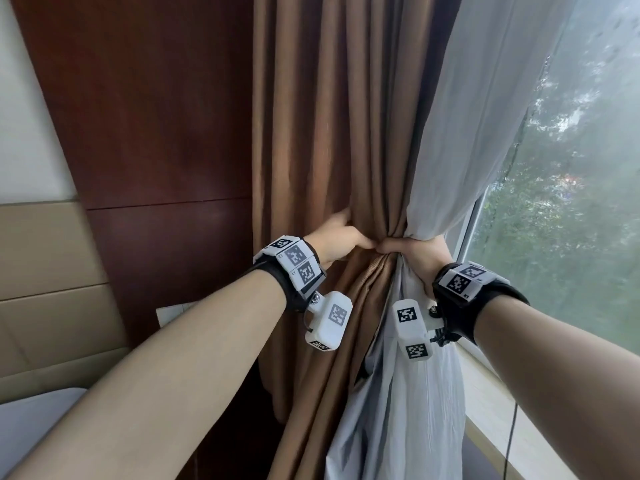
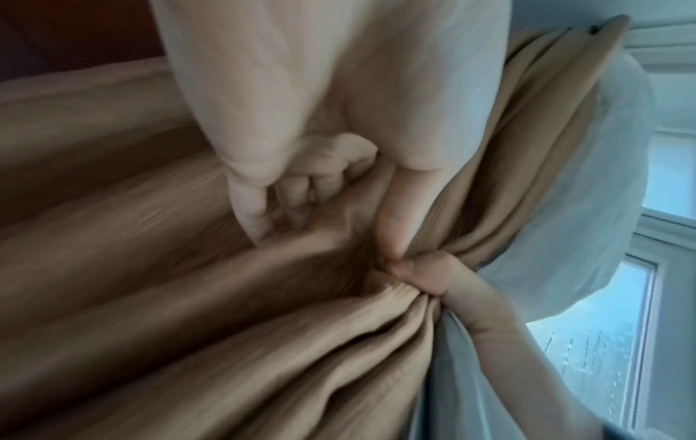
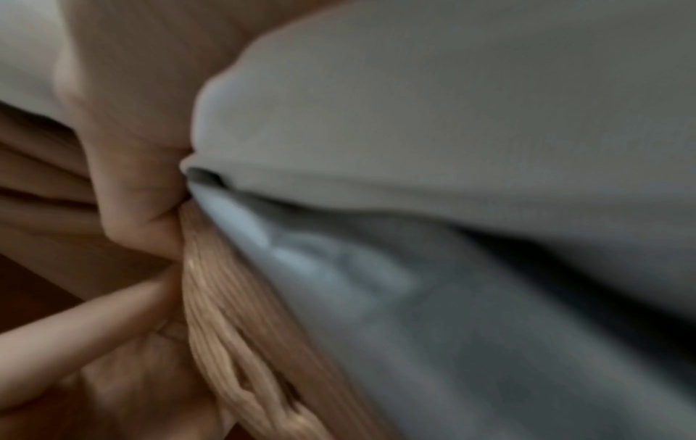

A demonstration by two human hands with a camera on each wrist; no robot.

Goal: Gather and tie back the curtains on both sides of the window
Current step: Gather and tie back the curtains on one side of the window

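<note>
A brown curtain point(image 1: 311, 133) hangs in the middle, with a white sheer curtain point(image 1: 485, 116) to its right. My right hand point(image 1: 415, 252) grips both, bunched together at waist height, thumb across the front. My left hand point(image 1: 341, 239) reaches round the brown curtain's left side, its thumb tip meeting the right thumb. In the left wrist view the left hand's fingers point(image 2: 248, 208) curl into the brown curtain point(image 2: 188, 327), and the right thumb point(image 2: 425, 268) pinches the tight pleats. The blurred right wrist view shows the sheer curtain point(image 3: 452, 119) against tan pleats point(image 3: 226, 327).
A dark wood wall panel point(image 1: 156, 116) stands left of the curtains, beside a beige padded headboard point(image 1: 45, 271) and a bed corner point(image 1: 31, 420). The window glass point(image 1: 571, 202) and sill point(image 1: 502, 410) are on the right, where a thin black cable point(image 1: 512, 427) hangs.
</note>
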